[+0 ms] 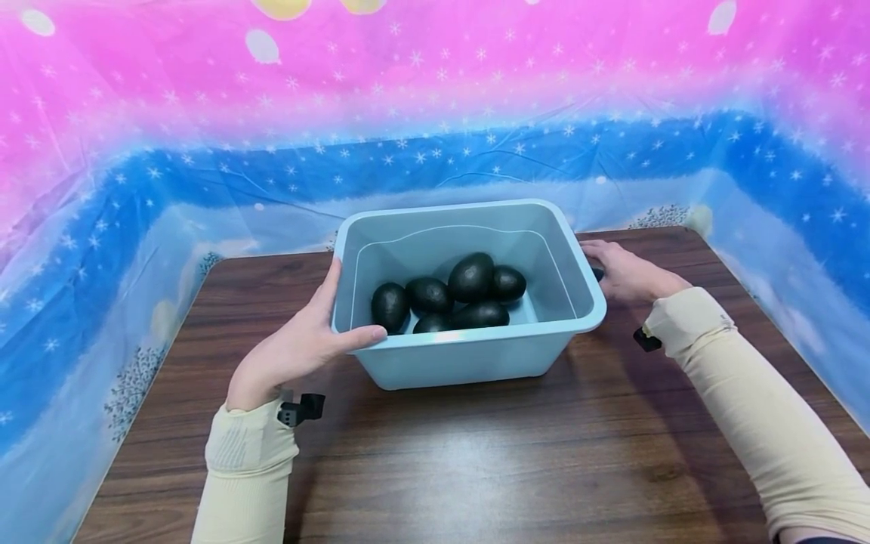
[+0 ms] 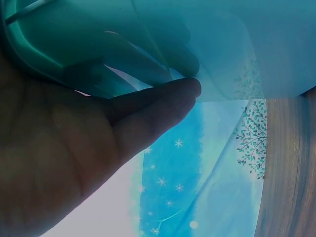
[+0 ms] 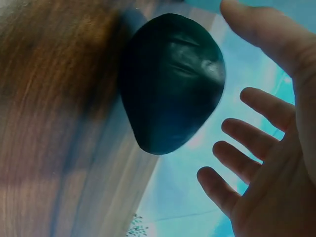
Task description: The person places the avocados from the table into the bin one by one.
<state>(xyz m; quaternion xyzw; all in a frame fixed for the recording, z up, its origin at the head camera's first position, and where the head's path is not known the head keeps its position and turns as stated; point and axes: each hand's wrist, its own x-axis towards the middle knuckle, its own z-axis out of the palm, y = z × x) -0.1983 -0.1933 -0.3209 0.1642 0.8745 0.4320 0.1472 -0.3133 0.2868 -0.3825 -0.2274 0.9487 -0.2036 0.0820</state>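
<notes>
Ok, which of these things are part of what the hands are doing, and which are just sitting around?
In the job:
- blue tub, left hand gripping its rim
- dark avocados inside it
- one avocado on the table, right hand open beside it

Lying about:
- wooden table
- starry backdrop sheet

The left hand (image 1: 299, 344) reaches forward toward 1 o'clock, its palm turned inward, its thumb hooked over to the right and its fingers extended upward. The right hand (image 1: 628, 272) lies at 2 o'clock, its fingers (image 3: 247, 143) spread and loosely straight, gripping nothing. Both forearms wear cream knitted sleeves (image 1: 761, 408), with small black mounts at the wrists.
</notes>
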